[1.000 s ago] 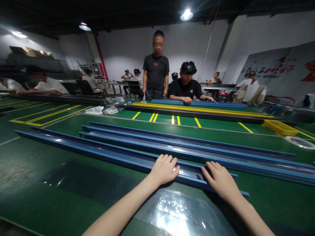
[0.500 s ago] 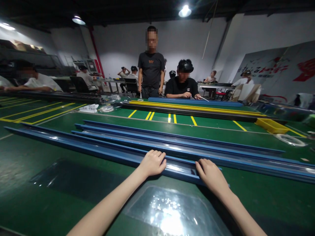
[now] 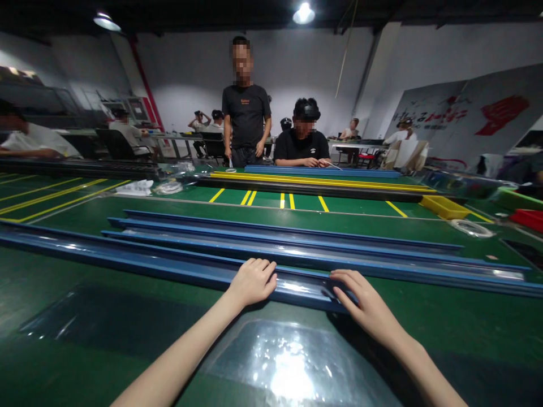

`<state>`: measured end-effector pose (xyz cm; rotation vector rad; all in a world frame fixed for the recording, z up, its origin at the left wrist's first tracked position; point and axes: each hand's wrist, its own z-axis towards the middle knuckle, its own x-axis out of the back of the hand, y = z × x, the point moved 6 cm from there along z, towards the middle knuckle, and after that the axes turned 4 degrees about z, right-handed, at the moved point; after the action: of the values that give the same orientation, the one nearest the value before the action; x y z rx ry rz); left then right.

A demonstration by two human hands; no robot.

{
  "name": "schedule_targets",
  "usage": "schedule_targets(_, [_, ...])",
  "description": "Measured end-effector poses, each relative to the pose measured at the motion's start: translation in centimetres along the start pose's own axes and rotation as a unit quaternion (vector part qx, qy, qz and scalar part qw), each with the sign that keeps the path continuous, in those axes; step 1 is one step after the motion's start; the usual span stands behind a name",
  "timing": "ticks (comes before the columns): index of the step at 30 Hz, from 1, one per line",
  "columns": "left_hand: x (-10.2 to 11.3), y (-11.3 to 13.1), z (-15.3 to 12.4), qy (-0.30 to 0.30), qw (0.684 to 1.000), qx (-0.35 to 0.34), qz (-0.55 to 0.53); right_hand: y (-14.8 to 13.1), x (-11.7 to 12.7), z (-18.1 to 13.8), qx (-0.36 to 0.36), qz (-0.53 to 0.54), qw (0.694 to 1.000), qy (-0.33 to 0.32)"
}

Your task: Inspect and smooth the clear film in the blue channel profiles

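Note:
Several long blue rails lie side by side across a green table [image 3: 55,350]. The nearest blue rail [image 3: 139,263] ends just in front of me. My left hand [image 3: 251,281] rests on its top, fingers curled over the near edge. At the rail's right end sits my right hand [image 3: 360,299], fingers bent over the tip. A clear plastic sheet [image 3: 288,367] lies on the table under my forearms.
Further blue rails [image 3: 297,240] stretch to the right. Beyond them a black and yellow rail [image 3: 322,183], a yellow bin [image 3: 443,207] and a red bin [image 3: 528,219]. One person stands and another sits [image 3: 302,148] at the far side; others sit further back.
The view has swung to the right, so everything sits further left in frame. Both hands stay on the end of the nearest blue rail, the right one shifted slightly along its tip.

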<state>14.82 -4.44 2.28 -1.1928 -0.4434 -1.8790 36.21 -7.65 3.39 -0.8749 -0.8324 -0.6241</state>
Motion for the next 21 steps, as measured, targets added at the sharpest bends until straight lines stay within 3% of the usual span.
schedule_targets(9, [-0.1, -0.5, 0.6, 0.047, 0.999, 0.002, 0.019, 1.1, 0.4, -0.9, 0.004, -0.036, 0.999, -0.007])
schedule_targets(14, [0.6, -0.9, 0.5, 0.077, 0.996, 0.038, 0.000, 2.0, 0.2, -0.3, -0.002, -0.078, 0.997, -0.014])
schedule_targets(21, [1.2, -5.0, -2.0, 0.072, 0.992, 0.097, 0.031, 2.1, -0.5, 1.4, 0.022, -0.139, 0.990, -0.018])
